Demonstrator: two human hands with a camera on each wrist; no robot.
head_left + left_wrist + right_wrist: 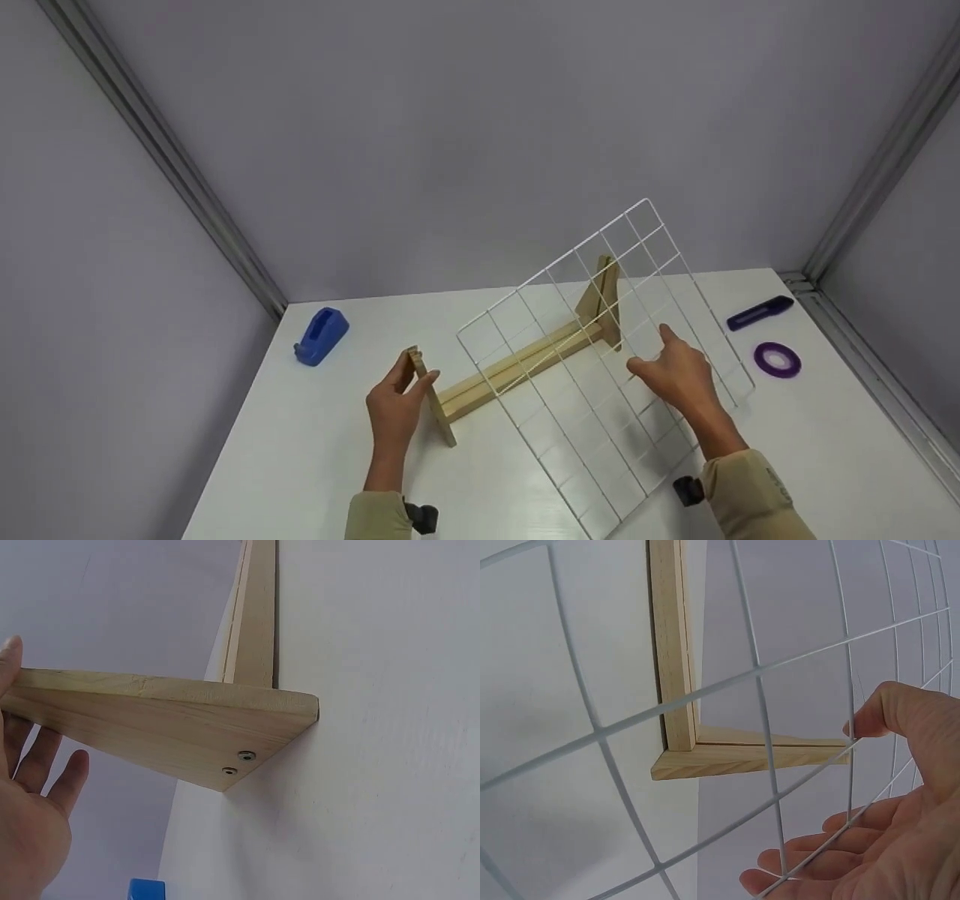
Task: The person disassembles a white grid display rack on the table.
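A wooden stand (517, 364) lies on the white table (315, 465): a long slotted bar with a triangular end piece at each end. My left hand (420, 369) pinches the top of the near end piece (172, 727), thumb on one face and fingers on the other. A white wire grid panel (600, 367) leans tilted over the bar, its far edge raised. My right hand (649, 349) holds the grid near its middle, with the thumb (885, 716) on a wire and the fingers (802, 862) under the mesh. Through the grid (759, 690), the bar and far end piece (675, 652) show.
A blue tape dispenser (322, 336) stands at the table's far left. A dark purple cutter (759, 312) and a purple tape roll (777, 359) lie at the far right. Grey walls close in the table behind and on both sides.
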